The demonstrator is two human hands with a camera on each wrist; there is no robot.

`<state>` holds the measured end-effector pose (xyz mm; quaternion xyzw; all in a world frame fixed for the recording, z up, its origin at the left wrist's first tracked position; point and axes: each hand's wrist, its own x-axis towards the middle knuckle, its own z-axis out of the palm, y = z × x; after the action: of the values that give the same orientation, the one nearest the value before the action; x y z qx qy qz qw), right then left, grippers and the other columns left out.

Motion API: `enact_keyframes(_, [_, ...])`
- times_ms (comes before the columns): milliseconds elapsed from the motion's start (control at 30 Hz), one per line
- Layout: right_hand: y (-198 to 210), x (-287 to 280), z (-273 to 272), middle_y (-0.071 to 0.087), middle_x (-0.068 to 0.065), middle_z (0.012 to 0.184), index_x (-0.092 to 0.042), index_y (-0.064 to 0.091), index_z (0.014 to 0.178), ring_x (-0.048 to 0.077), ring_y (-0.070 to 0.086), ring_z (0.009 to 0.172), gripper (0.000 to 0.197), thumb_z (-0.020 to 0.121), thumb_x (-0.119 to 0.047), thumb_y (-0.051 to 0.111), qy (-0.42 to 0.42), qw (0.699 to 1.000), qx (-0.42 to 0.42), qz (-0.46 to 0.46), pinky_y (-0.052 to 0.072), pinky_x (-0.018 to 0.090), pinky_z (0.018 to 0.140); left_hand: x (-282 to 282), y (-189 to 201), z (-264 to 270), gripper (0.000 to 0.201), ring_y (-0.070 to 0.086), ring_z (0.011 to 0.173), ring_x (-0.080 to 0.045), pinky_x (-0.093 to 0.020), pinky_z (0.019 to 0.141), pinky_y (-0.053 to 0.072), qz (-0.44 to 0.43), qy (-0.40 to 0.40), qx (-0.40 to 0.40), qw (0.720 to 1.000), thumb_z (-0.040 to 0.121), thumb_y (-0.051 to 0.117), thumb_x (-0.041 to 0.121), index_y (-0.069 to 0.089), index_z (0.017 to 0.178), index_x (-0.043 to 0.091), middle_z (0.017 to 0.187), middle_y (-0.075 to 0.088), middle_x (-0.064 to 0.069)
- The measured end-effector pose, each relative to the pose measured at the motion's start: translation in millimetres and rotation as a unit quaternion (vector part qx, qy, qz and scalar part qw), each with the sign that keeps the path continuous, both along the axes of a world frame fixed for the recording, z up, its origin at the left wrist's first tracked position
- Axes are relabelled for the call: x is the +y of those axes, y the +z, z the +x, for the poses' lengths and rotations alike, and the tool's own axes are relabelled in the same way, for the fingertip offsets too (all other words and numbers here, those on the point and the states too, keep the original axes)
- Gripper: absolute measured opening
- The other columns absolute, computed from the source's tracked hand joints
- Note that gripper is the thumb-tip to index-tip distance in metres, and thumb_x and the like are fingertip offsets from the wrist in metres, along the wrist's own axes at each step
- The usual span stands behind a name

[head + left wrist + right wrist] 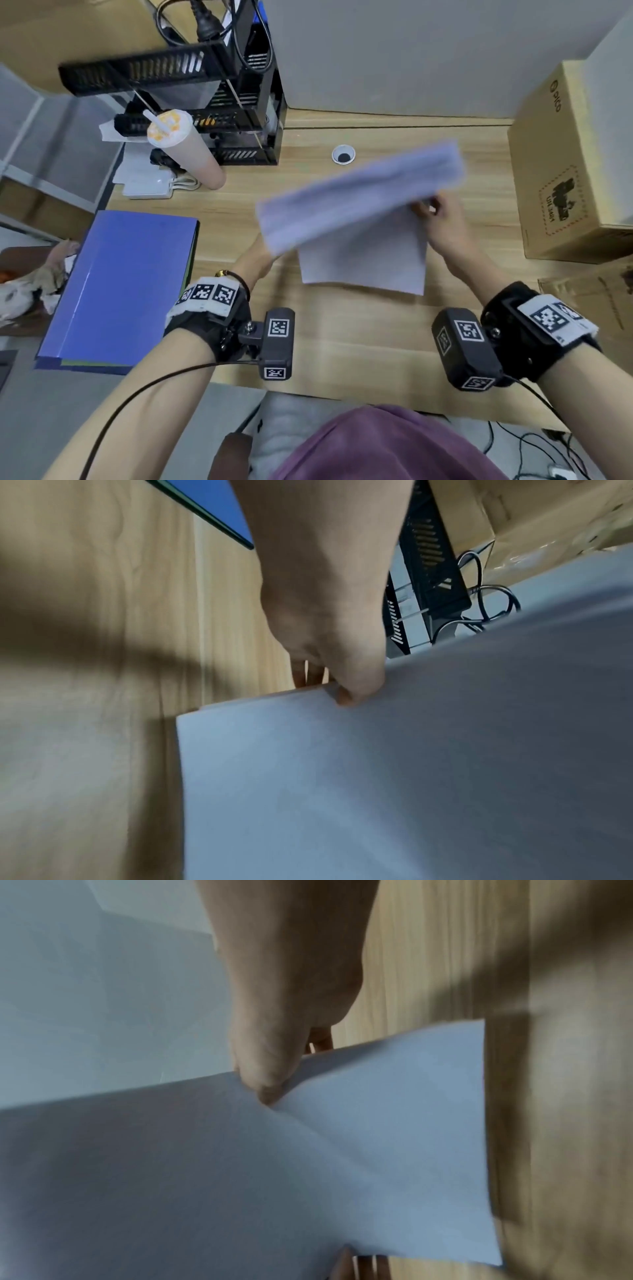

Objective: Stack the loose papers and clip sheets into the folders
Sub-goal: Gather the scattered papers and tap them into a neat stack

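A bundle of white papers (pixel 359 195) was held tilted above the wooden desk (pixel 359 329), blurred. The left hand (pixel 262 255) pinched its near-left corner, and the right hand (pixel 436 209) pinched its right edge. One sheet (pixel 363 257) lay flat beneath. A blue folder (pixel 120 287) lay closed well to the left.

A blurred bundle of white paper sheets (pixel 359 195) is held tilted above the light wooden desk (pixel 342 325), the left hand (pixel 260 258) at its lower left end and the right hand (pixel 436 209) at its right edge. Each grip is partly hidden by the paper. Beneath it a single white sheet (pixel 363 260) lies flat. A closed blue folder (pixel 120 287) rests at the desk's left edge, well apart. A brown cardboard box (pixel 572 164) stands at the right.
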<state>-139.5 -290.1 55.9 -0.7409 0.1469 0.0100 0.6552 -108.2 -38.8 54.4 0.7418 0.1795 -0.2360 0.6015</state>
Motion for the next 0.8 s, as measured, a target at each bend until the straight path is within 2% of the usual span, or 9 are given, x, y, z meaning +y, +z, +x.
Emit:
enact_keyframes(67, [-9,-1,4,0.067,-0.003,0.09,-0.023,0.065,0.088,0.012,0.063,0.086,0.011,0.094,-0.023,0.055,-0.031,0.999,0.013,0.013,0.051,0.036,0.078,-8,4,12,0.021,0.06,0.079,-0.012,-0.022,0.073,0.048,-0.01,-0.025,-0.036,0.999,0.092,0.045,-0.004,0.057,0.101,0.01,0.09,0.064,-0.002])
enact_keyframes(167, [-26,-4,4,0.069,0.006,0.096,-0.015,0.065,0.097,0.023,0.065,0.086,0.012,0.094,-0.021,0.055,-0.095,0.986,0.065,0.116,0.054,0.046,0.082,-5,-3,9,0.036,0.064,0.096,-0.023,-0.033,0.079,0.051,-0.082,-0.008,0.02,0.996,0.09,0.059,0.011,0.054,0.126,0.014,0.115,0.068,-0.011])
enact_keyframes(267, [-35,-5,2,0.069,0.009,0.1,-0.01,0.064,0.103,0.027,0.067,0.089,0.015,0.094,-0.012,0.052,-0.14,0.964,0.112,0.196,0.053,0.043,0.081,-5,-11,-5,0.046,0.064,0.108,-0.03,-0.041,0.09,0.053,-0.191,0.006,0.06,0.98,0.086,0.064,0.017,0.054,0.13,0.011,0.121,0.067,-0.013])
enact_keyframes(367, [-37,-2,2,0.071,0.008,0.103,-0.009,0.063,0.106,0.024,0.07,0.088,0.017,0.093,-0.008,0.052,-0.196,0.946,0.112,0.232,0.057,0.039,0.08,-14,-9,-14,0.039,0.067,0.098,-0.025,-0.034,0.083,0.057,-0.297,0.083,0.042,0.95,0.09,0.057,0.012,0.055,0.128,0.001,0.111,0.07,-0.013])
enact_keyframes(467, [-35,9,3,0.068,0.005,0.098,-0.012,0.061,0.097,0.022,0.067,0.085,0.012,0.094,-0.007,0.05,-0.229,0.933,0.1,0.261,0.056,0.037,0.078,-21,-8,-21,0.036,0.065,0.105,-0.024,-0.036,0.092,0.053,-0.355,0.157,0.018,0.921,0.093,0.053,0.013,0.054,0.127,0.001,0.116,0.068,-0.013])
enact_keyframes(533, [-33,24,4,0.069,0.003,0.096,-0.015,0.06,0.094,0.019,0.068,0.08,0.012,0.097,-0.01,0.05,-0.25,0.92,0.097,0.284,0.058,0.032,0.073,-27,-11,-25,0.033,0.063,0.108,-0.023,-0.038,0.095,0.051,-0.333,0.153,0.012,0.93,0.092,0.056,0.01,0.056,0.125,0.005,0.121,0.066,-0.011])
enact_keyframes(667, [-30,55,-3,0.067,-0.003,0.095,-0.015,0.059,0.105,0.01,0.064,0.079,0.012,0.098,-0.012,0.05,-0.246,0.913,0.111,0.305,0.054,0.02,0.064,-36,-17,-33,0.023,0.067,0.101,-0.02,-0.036,0.087,0.055,-0.212,0.113,0.022,0.97,0.089,0.062,0.001,0.062,0.109,0.014,0.106,0.072,-0.001])
enact_keyframes(733, [-33,56,-10,0.066,-0.003,0.092,-0.01,0.058,0.114,0.01,0.062,0.075,0.02,0.096,-0.01,0.052,-0.22,0.921,0.125,0.296,0.048,0.02,0.056,-27,-24,-32,0.028,0.066,0.106,-0.024,-0.04,0.092,0.054,-0.178,0.11,0.015,0.978,0.087,0.064,0.0,0.062,0.11,0.015,0.111,0.072,-0.002])
enact_keyframes(800, [-37,45,-16,0.063,-0.002,0.084,-0.008,0.055,0.118,0.008,0.059,0.064,0.024,0.094,-0.004,0.052,-0.207,0.926,0.135,0.286,0.047,0.023,0.06,-12,-27,-30,0.038,0.065,0.11,-0.026,-0.044,0.097,0.051,-0.145,0.094,0.007,0.985,0.082,0.069,0.002,0.062,0.116,0.014,0.117,0.07,-0.004])
